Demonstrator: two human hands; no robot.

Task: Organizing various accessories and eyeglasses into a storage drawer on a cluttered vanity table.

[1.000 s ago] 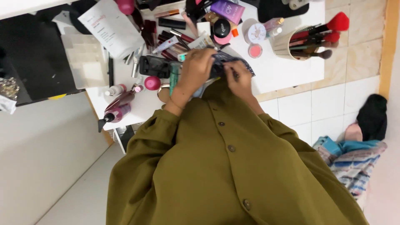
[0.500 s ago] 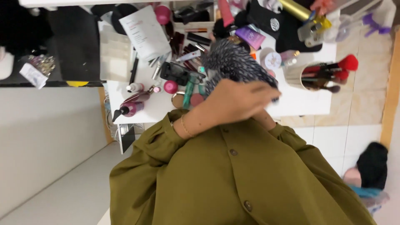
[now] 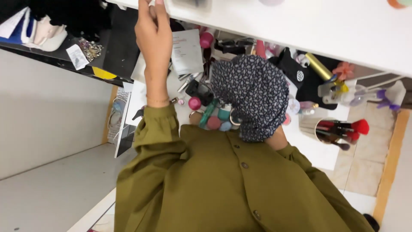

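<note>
My left hand (image 3: 153, 36) is raised high, its fingers held together against the front edge of a white shelf (image 3: 300, 30); the fingertips reach the frame's top edge, so what they hold is hidden. My right hand is buried under a dark blue cloth with a small white pattern (image 3: 253, 92), gripped and lifted over the table; only the wrist (image 3: 277, 139) shows below it. Both sleeves are olive green.
A white table (image 3: 322, 150) below is crowded with cosmetics: pink and teal round pots (image 3: 214, 122), a white paper sheet (image 3: 186, 53), a black pouch (image 3: 296, 75), a gold tube (image 3: 318, 66), and a cup of red-tipped brushes (image 3: 330, 129). A black shelf (image 3: 107, 51) stands to the left.
My left hand has left the cloth and risen from the table to the white shelf's edge. The patterned cloth has come up closer, now draped over my right hand alone.
</note>
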